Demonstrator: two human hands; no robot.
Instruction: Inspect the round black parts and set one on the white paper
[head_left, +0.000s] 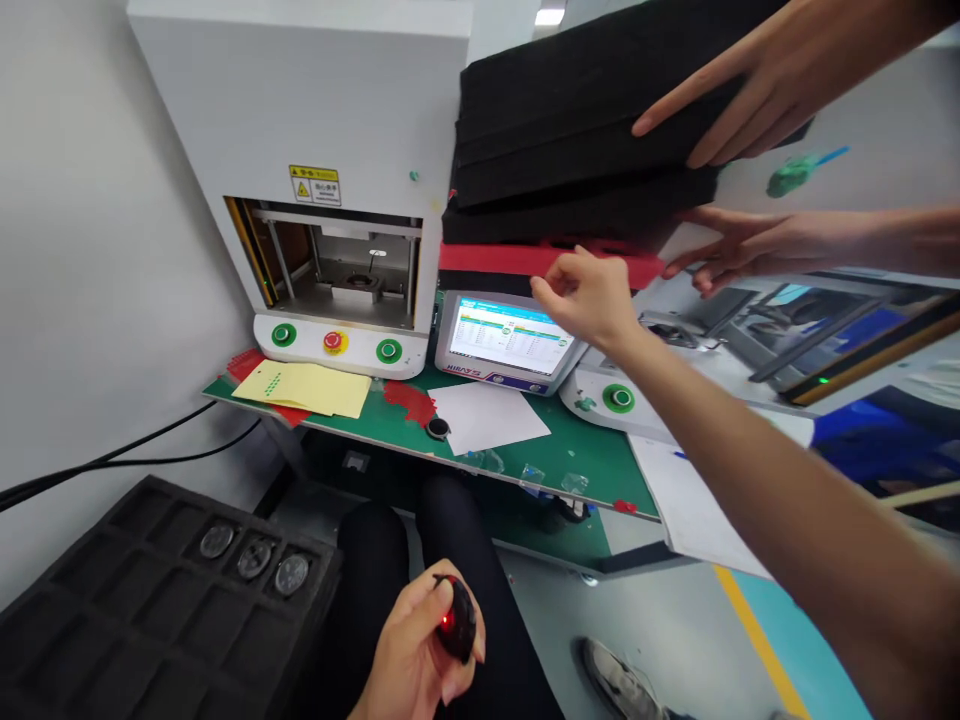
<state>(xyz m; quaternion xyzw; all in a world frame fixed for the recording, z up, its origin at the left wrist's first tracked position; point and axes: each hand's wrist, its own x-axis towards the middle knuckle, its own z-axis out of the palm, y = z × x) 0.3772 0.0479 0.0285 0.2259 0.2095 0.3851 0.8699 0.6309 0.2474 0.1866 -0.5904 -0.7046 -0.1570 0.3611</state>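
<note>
Head view: my left hand (420, 650) clamps its fingers on a black clicker (456, 620); my right hand (589, 295) pinches the red tape (525, 260) under black foam trays (570, 130).

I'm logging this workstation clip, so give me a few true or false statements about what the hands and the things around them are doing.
1. The left hand holds a small black device with a red light. True.
2. The right hand rests on the green button. False: it is raised at the red strip under the stack of black foam trays.
3. Another person's hands are on that stack. True.
4. The foam tray at lower left has every pocket filled. False: only three round parts show in it.
5. The touchscreen is dark. False: it is lit.
</note>
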